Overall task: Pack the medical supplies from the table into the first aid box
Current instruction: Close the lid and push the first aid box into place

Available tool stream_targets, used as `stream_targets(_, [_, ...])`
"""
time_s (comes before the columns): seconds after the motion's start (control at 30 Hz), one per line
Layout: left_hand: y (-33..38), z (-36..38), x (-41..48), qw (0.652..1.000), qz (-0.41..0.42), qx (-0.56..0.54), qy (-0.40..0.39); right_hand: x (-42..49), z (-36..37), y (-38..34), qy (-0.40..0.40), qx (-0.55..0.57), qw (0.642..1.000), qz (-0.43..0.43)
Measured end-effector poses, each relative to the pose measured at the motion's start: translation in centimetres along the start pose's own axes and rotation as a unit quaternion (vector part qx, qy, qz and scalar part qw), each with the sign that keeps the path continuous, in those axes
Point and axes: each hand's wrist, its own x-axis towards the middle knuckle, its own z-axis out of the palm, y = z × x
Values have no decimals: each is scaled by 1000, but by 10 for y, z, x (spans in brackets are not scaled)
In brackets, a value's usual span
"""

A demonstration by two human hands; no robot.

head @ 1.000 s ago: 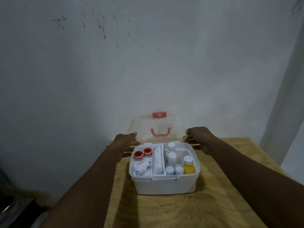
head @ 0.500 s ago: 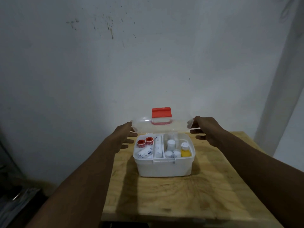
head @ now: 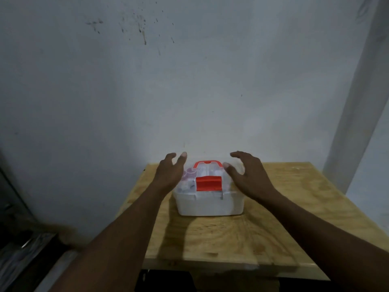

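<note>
First aid box (head: 210, 204) sits on the far middle of the wooden tabletop (head: 294, 218), near the pale wall (head: 189, 91) behind it. Its white body faces the camera and its clear lid (head: 210, 178) lies down over the top. Through the lid the supplies inside show only as blurred shapes, among them a reddish round one at the left. A red carrying handle (head: 207, 163) arches over the back of the lid, and a red latch (head: 209, 183) sits at the front middle edge.

Both forearms reach in from the bottom of the view. The left hand (head: 169, 172) is over the left end of the lid, its grip loose and spread, fingers (head: 182, 158) raised and holding nothing. The right hand (head: 246, 172) is over the right end, likewise spread wide with fingers curved above the lid. Whether either palm touches the lid cannot be told.

A dark shadow of the arms falls on the tabletop in front of the box.
</note>
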Motion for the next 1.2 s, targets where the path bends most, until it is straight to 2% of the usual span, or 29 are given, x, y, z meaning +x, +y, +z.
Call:
stream_targets(0.07, [-3, 11, -8, 998, 63, 24, 6, -8, 12, -1, -32, -24, 999, -21])
stream_targets(0.13, [-9, 19, -14, 995, 87, 48, 18, -13, 21, 2, -27, -32, 999, -31])
stream_targets(0.27, [-14, 23, -17, 993, 98, 48, 54, -15, 24, 12, 2, -51, 996, -73])
stream_targets(0.47, [-14, 23, -17, 991, 99, 60, 61, -12, 13, 19, -58, -99, 985, -132])
stream_targets(0.63, [-11, 23, -19, 992, 93, 60, 54, -11, 11, 17, -67, -152, 976, -143])
stream_targets(0.93, [-10, 23, -19, 993, 91, 53, 52, -12, 10, 17, -75, -149, 975, -147])
stream_targets(1.03, [-10, 20, -16, 997, 52, -38, 36, -13, 10, 16, -72, -32, 992, -100])
stream_targets(1.1, [-13, 19, -15, 990, 4, -132, 45, -14, 15, 18, -15, 70, 997, -8])
stream_targets(1.2, [-24, 18, -16, 982, -71, -176, 19, -13, 15, 22, 19, 139, 984, 111])
